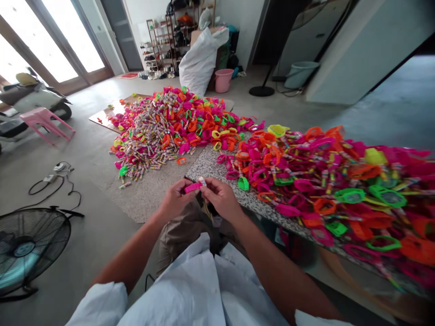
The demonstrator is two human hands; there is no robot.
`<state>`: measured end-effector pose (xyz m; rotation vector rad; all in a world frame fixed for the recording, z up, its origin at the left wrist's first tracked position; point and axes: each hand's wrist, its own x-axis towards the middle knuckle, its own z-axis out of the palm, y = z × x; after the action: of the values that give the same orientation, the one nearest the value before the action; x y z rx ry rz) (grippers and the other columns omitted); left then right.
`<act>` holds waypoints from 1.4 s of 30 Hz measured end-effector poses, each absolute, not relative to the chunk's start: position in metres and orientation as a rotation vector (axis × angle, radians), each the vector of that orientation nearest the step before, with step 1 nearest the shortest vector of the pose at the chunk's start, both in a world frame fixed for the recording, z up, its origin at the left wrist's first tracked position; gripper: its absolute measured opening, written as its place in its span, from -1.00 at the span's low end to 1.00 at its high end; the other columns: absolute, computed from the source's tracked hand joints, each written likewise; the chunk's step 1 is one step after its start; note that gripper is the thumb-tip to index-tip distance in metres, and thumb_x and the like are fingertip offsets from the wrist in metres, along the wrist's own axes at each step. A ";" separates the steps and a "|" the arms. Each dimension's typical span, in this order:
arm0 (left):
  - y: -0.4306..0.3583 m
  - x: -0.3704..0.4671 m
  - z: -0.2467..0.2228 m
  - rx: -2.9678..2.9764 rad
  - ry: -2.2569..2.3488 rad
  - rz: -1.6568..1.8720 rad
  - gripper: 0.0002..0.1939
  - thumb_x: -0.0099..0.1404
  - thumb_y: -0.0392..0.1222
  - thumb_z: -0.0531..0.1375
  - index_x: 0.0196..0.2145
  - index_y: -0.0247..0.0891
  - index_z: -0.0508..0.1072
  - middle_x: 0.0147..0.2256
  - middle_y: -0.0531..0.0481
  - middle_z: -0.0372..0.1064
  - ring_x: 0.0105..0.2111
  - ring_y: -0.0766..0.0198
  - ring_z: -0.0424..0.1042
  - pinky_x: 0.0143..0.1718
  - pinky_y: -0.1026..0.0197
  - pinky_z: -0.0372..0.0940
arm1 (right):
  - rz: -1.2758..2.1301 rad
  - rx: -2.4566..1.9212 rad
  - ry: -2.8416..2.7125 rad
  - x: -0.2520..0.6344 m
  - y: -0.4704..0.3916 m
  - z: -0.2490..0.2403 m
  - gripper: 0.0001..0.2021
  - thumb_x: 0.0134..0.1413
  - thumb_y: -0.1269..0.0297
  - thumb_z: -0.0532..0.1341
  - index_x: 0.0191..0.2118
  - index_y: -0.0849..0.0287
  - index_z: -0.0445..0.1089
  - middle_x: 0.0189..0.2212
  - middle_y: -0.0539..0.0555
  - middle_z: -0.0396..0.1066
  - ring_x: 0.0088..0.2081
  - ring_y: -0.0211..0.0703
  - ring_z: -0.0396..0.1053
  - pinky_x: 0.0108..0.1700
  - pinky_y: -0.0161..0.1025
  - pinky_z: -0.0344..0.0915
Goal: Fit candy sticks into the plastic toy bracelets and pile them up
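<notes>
My left hand (pixel 175 198) is closed on a bright pink toy watch (pixel 193 187), held low over my lap at the front of the speckled stone table (pixel 204 167). Pinched in my right hand (pixel 221 199) is a small tube in pale printed wrapping (pixel 202 181), its end touching or very near the pink watch. The fingers hide part of both pieces. To the right, a heap of toy watches (pixel 306 185) in pink, orange, green and yellow covers the table, with several printed tubes among them.
Beyond my left hand lies a second heap of printed tubes (pixel 149 136) and coloured watches. A black floor fan (pixel 25 249) and cables stand left, near a pink stool (pixel 45 118) and a scooter (pixel 30 99). A white sack (pixel 197 61) and pink bucket (pixel 223 80) stand behind.
</notes>
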<state>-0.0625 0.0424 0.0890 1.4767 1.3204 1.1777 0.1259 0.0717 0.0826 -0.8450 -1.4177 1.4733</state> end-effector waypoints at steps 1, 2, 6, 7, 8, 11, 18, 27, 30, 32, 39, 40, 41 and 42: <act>0.042 -0.061 0.090 1.443 1.286 1.159 -0.58 0.24 0.17 0.43 -0.29 -0.26 0.52 -0.48 0.13 0.30 -0.48 0.38 0.19 -0.44 0.31 0.11 | 1.499 -0.836 -1.407 0.127 0.072 0.082 -0.64 0.17 -0.08 0.37 -0.11 0.10 0.52 -0.53 -0.08 0.39 -0.54 -0.25 0.27 -0.47 -0.28 0.19; 0.041 -0.060 0.092 1.403 1.231 1.141 -0.55 0.22 0.18 0.45 -0.26 -0.26 0.51 -0.46 0.12 0.33 -0.47 0.37 0.22 -0.42 0.31 0.14 | 1.522 -0.835 -1.383 0.129 0.072 0.081 -0.62 0.16 -0.11 0.37 -0.14 0.11 0.52 -0.55 -0.08 0.38 -0.55 -0.26 0.26 -0.48 -0.28 0.18; 0.038 -0.058 0.096 1.334 1.022 1.100 -0.45 0.23 0.25 0.44 -0.10 -0.28 0.53 -0.30 -0.02 0.47 -0.34 0.30 0.39 -0.29 0.27 0.28 | 1.603 -0.843 -1.255 0.130 0.073 0.076 -0.56 0.12 -0.21 0.38 -0.22 0.12 0.49 -0.55 -0.08 0.40 -0.57 -0.27 0.27 -0.48 -0.29 0.21; 0.037 -0.058 0.096 1.350 1.014 1.092 -0.46 0.28 0.26 0.41 -0.08 -0.28 0.54 -0.29 -0.04 0.48 -0.32 0.28 0.40 -0.27 0.26 0.29 | 1.618 -0.841 -1.233 0.130 0.073 0.074 -0.55 0.11 -0.21 0.39 -0.23 0.12 0.49 -0.55 -0.07 0.40 -0.57 -0.27 0.28 -0.48 -0.29 0.21; 0.036 -0.058 0.097 1.376 1.021 1.084 -0.46 0.33 0.28 0.36 -0.06 -0.28 0.54 -0.29 -0.04 0.47 -0.32 0.28 0.40 -0.26 0.25 0.29 | 1.630 -0.839 -1.218 0.130 0.073 0.072 -0.55 0.10 -0.21 0.40 -0.24 0.12 0.49 -0.55 -0.07 0.40 -0.57 -0.28 0.28 -0.48 -0.30 0.21; 0.037 -0.060 0.097 1.554 1.143 1.077 -0.52 0.39 0.26 0.30 -0.13 -0.28 0.59 -0.36 0.00 0.40 -0.35 0.29 0.34 -0.27 0.24 0.27 | 1.631 -0.849 -1.216 0.130 0.073 0.067 -0.57 0.12 -0.19 0.39 -0.27 0.13 0.48 -0.53 -0.06 0.40 -0.56 -0.28 0.28 -0.47 -0.30 0.22; 0.040 -0.065 0.088 2.208 1.385 1.270 -0.81 0.47 -0.07 0.28 -0.22 -0.23 0.58 -0.02 -0.19 0.47 0.03 0.09 0.44 0.12 0.01 0.34 | 1.435 -0.911 -1.418 0.140 0.068 0.071 -0.56 0.25 -0.02 0.31 0.13 0.10 0.43 -0.46 -0.10 0.39 -0.50 -0.25 0.30 -0.42 -0.28 0.26; 0.040 -0.061 0.082 2.269 1.333 1.347 -0.91 0.51 -0.23 0.20 -0.17 -0.20 0.52 0.17 -0.24 0.49 0.18 0.09 0.48 0.22 -0.07 0.40 | 1.161 -0.980 -1.715 0.147 0.060 0.096 -0.70 0.31 0.13 0.26 0.00 0.13 0.63 -0.28 0.04 0.60 -0.29 -0.14 0.48 -0.22 -0.25 0.36; 0.041 -0.061 0.083 2.337 1.273 1.332 -0.92 0.50 -0.25 0.20 -0.18 -0.19 0.52 0.13 -0.22 0.53 0.14 0.10 0.50 0.20 -0.08 0.40 | 1.133 -0.993 -1.728 0.147 0.060 0.097 -0.71 0.31 0.15 0.25 -0.02 0.14 0.64 -0.25 0.05 0.63 -0.27 -0.13 0.51 -0.20 -0.25 0.38; 0.042 -0.062 0.083 2.373 1.231 1.317 -0.92 0.49 -0.27 0.20 -0.15 -0.19 0.52 0.12 -0.22 0.54 0.13 0.09 0.50 0.20 -0.09 0.40 | 1.097 -1.003 -1.766 0.149 0.061 0.100 -0.72 0.30 0.18 0.24 -0.04 0.15 0.65 -0.24 0.06 0.64 -0.27 -0.13 0.52 -0.20 -0.26 0.38; 0.042 -0.067 0.080 2.442 1.082 1.234 -0.84 0.44 -0.35 0.21 -0.08 -0.17 0.50 0.13 -0.20 0.53 0.16 0.09 0.47 0.22 -0.09 0.38 | 1.010 -0.984 -1.973 0.157 0.064 0.116 -0.74 0.25 0.32 0.23 -0.07 0.14 0.66 -0.24 0.06 0.67 -0.26 -0.15 0.55 -0.19 -0.28 0.37; 0.043 -0.067 0.080 2.441 1.066 1.230 -0.83 0.44 -0.35 0.21 -0.07 -0.17 0.50 0.12 -0.20 0.53 0.16 0.09 0.47 0.21 -0.08 0.39 | 1.000 -0.989 -1.994 0.158 0.064 0.118 -0.75 0.26 0.33 0.23 -0.08 0.14 0.66 -0.25 0.07 0.66 -0.27 -0.15 0.55 -0.20 -0.28 0.36; 0.043 -0.067 0.081 2.444 1.052 1.221 -0.82 0.44 -0.35 0.20 -0.06 -0.17 0.50 0.12 -0.20 0.53 0.15 0.09 0.47 0.21 -0.08 0.39 | 0.991 -0.996 -2.013 0.159 0.064 0.119 -0.76 0.26 0.33 0.23 -0.09 0.15 0.66 -0.26 0.07 0.66 -0.27 -0.14 0.55 -0.20 -0.28 0.36; 0.043 -0.067 0.081 2.455 1.037 1.206 -0.81 0.43 -0.36 0.20 -0.06 -0.17 0.49 0.11 -0.21 0.53 0.15 0.09 0.47 0.21 -0.08 0.39 | 0.982 -1.005 -2.029 0.159 0.064 0.121 -0.76 0.25 0.34 0.24 -0.10 0.16 0.65 -0.27 0.08 0.66 -0.27 -0.14 0.55 -0.20 -0.27 0.35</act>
<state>-0.0674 0.0428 0.0815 2.4554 1.0371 1.2060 0.1590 0.0641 0.1206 -1.0046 -2.0287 0.9818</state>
